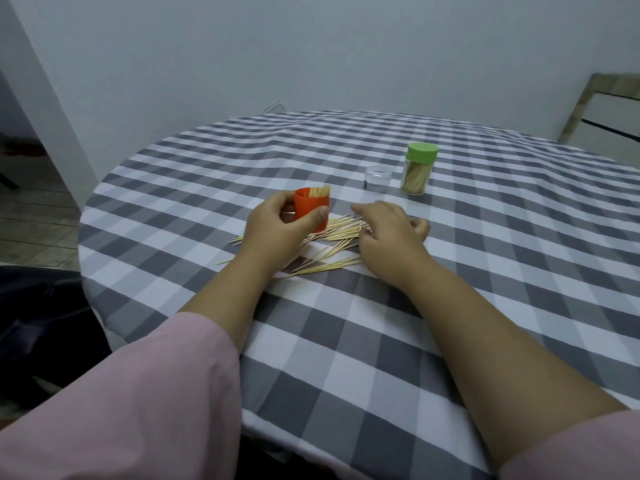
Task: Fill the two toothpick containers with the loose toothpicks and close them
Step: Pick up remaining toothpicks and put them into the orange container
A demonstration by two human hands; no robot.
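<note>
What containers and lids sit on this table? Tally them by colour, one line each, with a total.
Orange container, held in the left hand, open with toothpicks inside: 1
Green-lidded container, closed and full: 1
Clear piece, beside the green-lidded one: 1
Total: 3

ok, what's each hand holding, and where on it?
Left hand grips the orange cup round its side wall. Right hand reaches over the loose toothpicks; whether it holds any cannot be told.

open container (pixel 311 209) in left hand (pixel 277 225), left of toothpick heap (pixel 337 237) | right hand (pixel 388 230) on heap's right | lidded container (pixel 418 169) behind, clear cap (pixel 378 178) just left of it
</note>
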